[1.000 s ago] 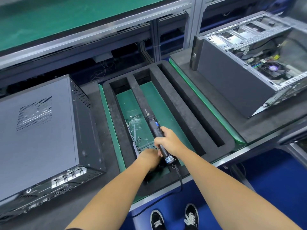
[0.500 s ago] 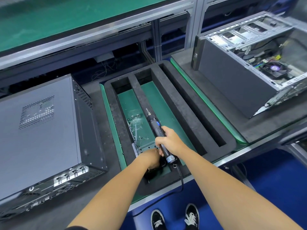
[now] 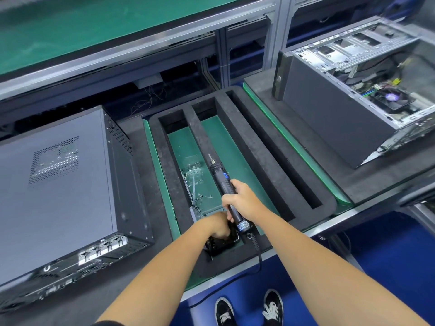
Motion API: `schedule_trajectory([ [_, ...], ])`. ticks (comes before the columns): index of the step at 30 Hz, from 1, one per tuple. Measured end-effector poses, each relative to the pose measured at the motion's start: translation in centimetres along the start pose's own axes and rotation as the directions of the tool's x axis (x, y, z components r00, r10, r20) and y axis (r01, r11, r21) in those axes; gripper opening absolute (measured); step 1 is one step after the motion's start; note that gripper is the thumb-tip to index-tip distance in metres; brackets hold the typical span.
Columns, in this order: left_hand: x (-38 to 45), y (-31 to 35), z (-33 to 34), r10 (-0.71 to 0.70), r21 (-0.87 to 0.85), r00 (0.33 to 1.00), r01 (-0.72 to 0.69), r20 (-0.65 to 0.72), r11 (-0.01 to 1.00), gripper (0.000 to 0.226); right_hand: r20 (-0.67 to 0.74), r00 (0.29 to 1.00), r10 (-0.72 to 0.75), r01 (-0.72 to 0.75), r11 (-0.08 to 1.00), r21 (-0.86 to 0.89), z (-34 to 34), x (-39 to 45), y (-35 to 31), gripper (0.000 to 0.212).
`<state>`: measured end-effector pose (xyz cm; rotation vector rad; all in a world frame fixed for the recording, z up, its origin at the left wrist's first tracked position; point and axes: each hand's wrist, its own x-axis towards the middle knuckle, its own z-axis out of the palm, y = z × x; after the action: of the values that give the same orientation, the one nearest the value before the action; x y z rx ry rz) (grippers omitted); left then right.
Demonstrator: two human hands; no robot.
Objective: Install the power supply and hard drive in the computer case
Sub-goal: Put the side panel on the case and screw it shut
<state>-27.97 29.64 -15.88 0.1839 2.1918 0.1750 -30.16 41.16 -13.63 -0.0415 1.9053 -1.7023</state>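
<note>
My right hand [image 3: 242, 201] grips a black electric screwdriver [image 3: 222, 178] over the foam tray [image 3: 263, 156], bit pointing away from me. My left hand [image 3: 217, 225] reaches down into a small black box [image 3: 221, 244] at the near end of the tray's left slot; its fingertips are hidden inside. An open computer case [image 3: 348, 109] lies on its side at the right, fan and drive cage showing. A closed dark case [image 3: 58, 189] lies at the left.
Loose cable ties and small clear bags [image 3: 194, 182] lie on the green floor of the left slot. The screwdriver's cable [image 3: 257, 252] hangs over the bench's front edge. An aluminium frame rail [image 3: 131, 43] and a green upper shelf run behind.
Both hands stay almost where they were. The left hand has dipped a little deeper into the black box, and the screwdriver holds its position.
</note>
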Motion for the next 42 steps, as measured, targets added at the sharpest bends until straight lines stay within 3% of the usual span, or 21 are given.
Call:
schedule_trajectory([
  [6, -0.3, 0.0, -0.6, 0.023, -0.011, 1.000, -0.023, 0.018, 1.000, 0.031, -0.008, 1.000, 0.002, -0.002, 1.000, -0.006, 0.0, 0.1, 0.0, 0.023],
  [9, -0.5, -0.2, -0.7, 0.007, 0.028, 0.995, -0.004, -0.100, 1.000, 0.007, -0.005, 1.000, 0.008, -0.008, 1.000, 0.012, 0.1, 0.2, -0.1, 0.025],
  [12, -0.6, -0.9, -1.3, -0.056, 0.260, 0.983, 0.100, -0.173, 0.960, 0.036, -0.005, 1.000, 0.013, -0.013, 1.000, 0.020, 0.0, 0.2, -0.1, 0.027],
  [15, -0.5, -1.6, -1.5, -0.105, 0.365, 0.978, 0.166, -0.182, 0.916, 0.045, -0.004, 1.000, 0.004, -0.004, 1.000, 0.011, 0.2, 0.0, 0.0, 0.023],
  [27, 1.1, -0.5, 1.9, -0.122, 0.436, 0.955, 0.235, -0.271, 0.869, 0.031, -0.003, 0.999, 0.035, -0.035, 0.999, 0.026, 0.2, 0.0, -0.1, 0.044],
  [30, 1.1, -0.6, 1.8, -0.124, 0.377, 0.958, 0.219, -0.261, 0.900, 0.033, -0.002, 0.999, 0.039, -0.039, 0.999, 0.033, 0.1, 0.0, -0.1, 0.040],
  [33, 0.7, -0.6, 1.0, -0.143, 0.179, 0.958, 0.190, -0.247, 0.965, 0.036, 0.000, 1.000, 0.020, -0.020, 0.999, 0.039, 0.1, 0.0, 0.0, 0.025],
  [38, 0.5, -1.2, -0.7, -0.142, -0.093, 0.952, 0.120, -0.273, 0.988, 0.033, -0.006, 1.000, 0.014, -0.014, 0.999, 0.036, 0.2, 0.1, -0.1, 0.025],
  [42, 0.3, -1.3, -1.7, -0.180, -0.103, 0.937, 0.156, -0.299, 0.982, 0.027, -0.011, 1.000, 0.025, -0.024, 0.999, 0.034, 0.2, 0.0, -0.1, 0.027],
])
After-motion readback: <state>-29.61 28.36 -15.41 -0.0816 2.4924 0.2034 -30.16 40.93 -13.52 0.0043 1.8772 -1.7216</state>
